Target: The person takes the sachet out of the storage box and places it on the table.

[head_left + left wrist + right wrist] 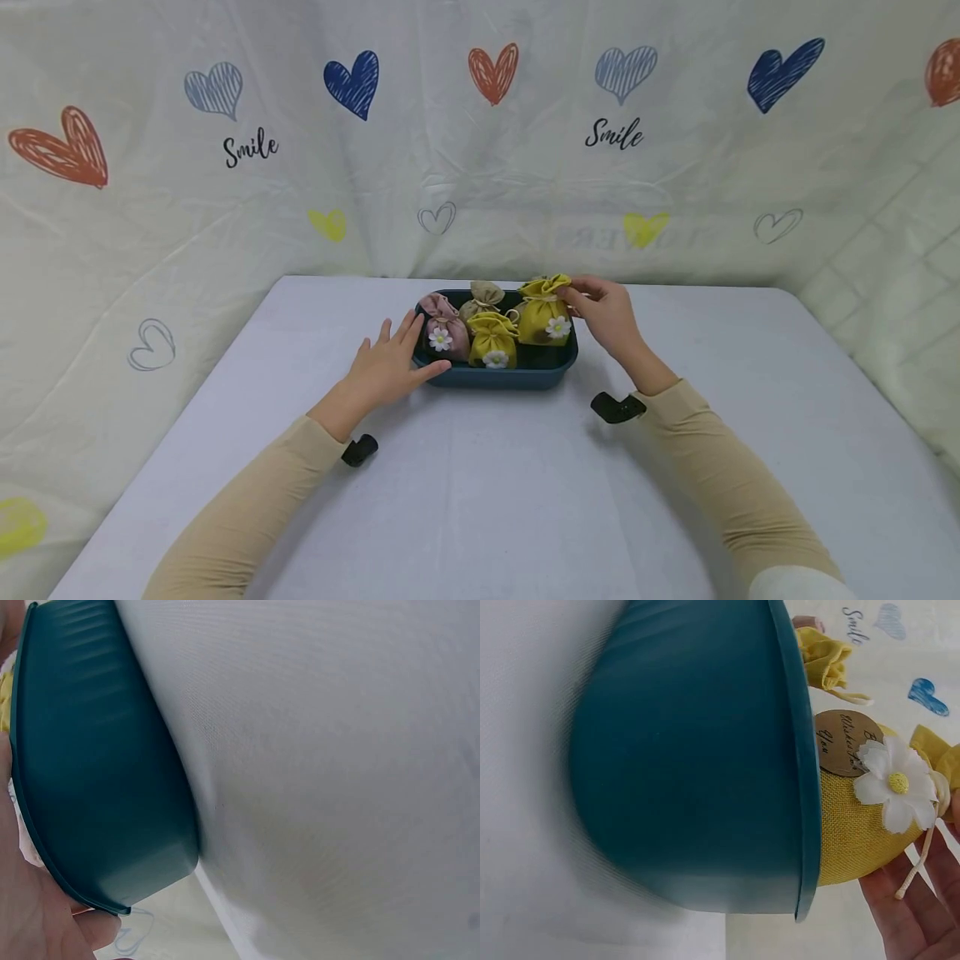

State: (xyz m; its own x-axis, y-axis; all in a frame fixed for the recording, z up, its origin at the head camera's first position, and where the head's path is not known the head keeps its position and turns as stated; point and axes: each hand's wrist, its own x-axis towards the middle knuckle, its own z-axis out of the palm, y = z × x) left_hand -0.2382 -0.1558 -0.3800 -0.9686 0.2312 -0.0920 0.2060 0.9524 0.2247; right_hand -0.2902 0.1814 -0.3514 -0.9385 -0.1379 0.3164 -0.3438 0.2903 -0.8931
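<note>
A dark teal basin (495,379) stands at the back of the table with several small drawstring pouches in it. My right hand (607,315) pinches the gathered top of a yellow pouch (542,321) at the basin's right end. In the right wrist view this pouch (855,832) rises above the rim and shows a white flower and a round brown tag. My left hand (382,367) rests on the basin's left rim, fingers spread. Near it sits a pink pouch (448,337); a second yellow pouch (492,337) lies at the front, and a beige pouch (486,296) behind it.
The white table (480,492) extends around the basin, whose back side lies close to the far edge. Behind hangs a pale curtain (420,150) printed with hearts and "Smile". A black wrist device (617,408) juts inward from the right sleeve, another (361,451) from the left.
</note>
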